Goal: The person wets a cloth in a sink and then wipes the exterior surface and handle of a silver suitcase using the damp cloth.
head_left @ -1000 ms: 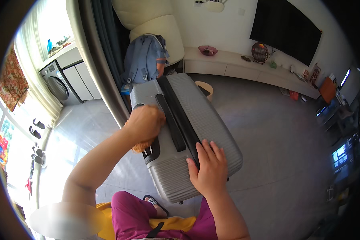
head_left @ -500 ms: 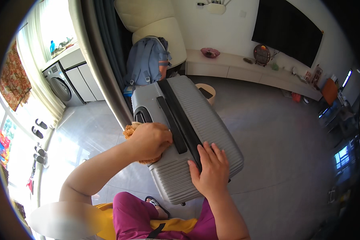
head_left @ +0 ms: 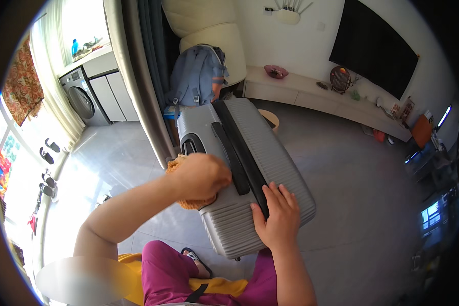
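Observation:
A grey ribbed suitcase point(head_left: 278, 158) stands in front of my knees, with a black strip along its middle and a black carry handle point(head_left: 232, 160) beside that strip. Closed into a fist, my left hand point(head_left: 201, 176) is at the suitcase's left side, close to the handle. An orange-brown fluffy cloth point(head_left: 193, 203) bunches out from under this hand, which hides much of it. My right hand point(head_left: 279, 214) lies flat on the near right part of the suitcase, fingers stretched over the ribs and the thumb toward the black strip.
A blue-grey backpack point(head_left: 195, 74) leans on a cream padded chair point(head_left: 214, 33) behind the suitcase. Beside it hangs a curtain point(head_left: 137, 71). A round light stool point(head_left: 269, 119) stands past the suitcase's far right side. A low white cabinet point(head_left: 311, 99) runs along the wall under a television point(head_left: 375, 46).
My left fist has shifted slightly right and up along the suitcase with the cloth. My right hand keeps its place on the suitcase. The whole view has swung a little.

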